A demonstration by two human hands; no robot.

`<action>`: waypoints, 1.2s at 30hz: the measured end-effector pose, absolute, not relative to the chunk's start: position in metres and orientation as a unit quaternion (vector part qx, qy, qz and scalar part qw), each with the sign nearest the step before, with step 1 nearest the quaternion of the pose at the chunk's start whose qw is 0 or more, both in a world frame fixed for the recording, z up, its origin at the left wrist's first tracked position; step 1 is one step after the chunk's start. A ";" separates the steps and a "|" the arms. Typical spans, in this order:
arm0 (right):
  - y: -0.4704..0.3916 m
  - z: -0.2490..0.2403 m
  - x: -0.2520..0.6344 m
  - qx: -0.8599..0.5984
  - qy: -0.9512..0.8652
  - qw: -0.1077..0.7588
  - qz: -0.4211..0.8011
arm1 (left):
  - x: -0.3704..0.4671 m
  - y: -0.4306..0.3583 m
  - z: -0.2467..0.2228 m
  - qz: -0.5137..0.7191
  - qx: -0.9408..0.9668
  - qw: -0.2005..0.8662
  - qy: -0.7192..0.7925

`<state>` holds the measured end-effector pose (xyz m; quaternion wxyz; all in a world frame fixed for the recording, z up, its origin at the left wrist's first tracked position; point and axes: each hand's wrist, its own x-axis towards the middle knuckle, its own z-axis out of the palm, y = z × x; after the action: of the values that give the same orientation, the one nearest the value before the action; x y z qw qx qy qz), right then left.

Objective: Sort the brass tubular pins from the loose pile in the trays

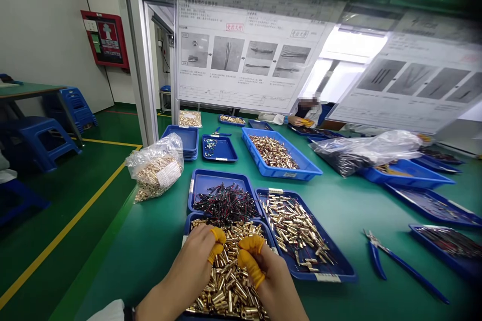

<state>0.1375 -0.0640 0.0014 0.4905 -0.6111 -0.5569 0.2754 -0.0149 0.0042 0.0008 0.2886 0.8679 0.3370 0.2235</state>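
Observation:
Both hands hover over a blue tray heaped with brass-coloured metal sleeves. My left hand, with yellow finger cots on its fingertips, is closed in a pinch. Facing it a short gap away, my right hand also wears yellow finger cots and pinches thumb against finger. Whatever sits between the fingertips is too small to make out. Just beyond lies a tray of short black and red wires. To the right, another blue tray carries brass sleeves with thin wires attached.
Blue-handled pliers lie on the green table at right. A plastic bag of brass parts stands at the left edge. Farther back are a large blue bin and stacked trays. A co-worker's hand shows beyond hanging instruction sheets.

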 end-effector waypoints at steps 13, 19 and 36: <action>-0.067 0.003 0.137 -0.619 -0.628 0.407 0.241 | -0.013 -0.001 -0.004 0.367 0.837 0.335 0.227; -0.068 0.001 0.136 -0.613 -0.600 0.419 0.299 | -0.015 -0.001 -0.007 0.382 0.862 0.274 0.190; -0.069 -0.004 0.138 -0.597 -0.580 0.439 0.338 | -0.013 -0.003 -0.001 0.303 0.889 0.275 0.205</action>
<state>0.1380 -0.0691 -0.0036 0.4394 -0.5966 -0.5803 0.3380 -0.0135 -0.0026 -0.0009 0.2746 0.8892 0.2051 0.3029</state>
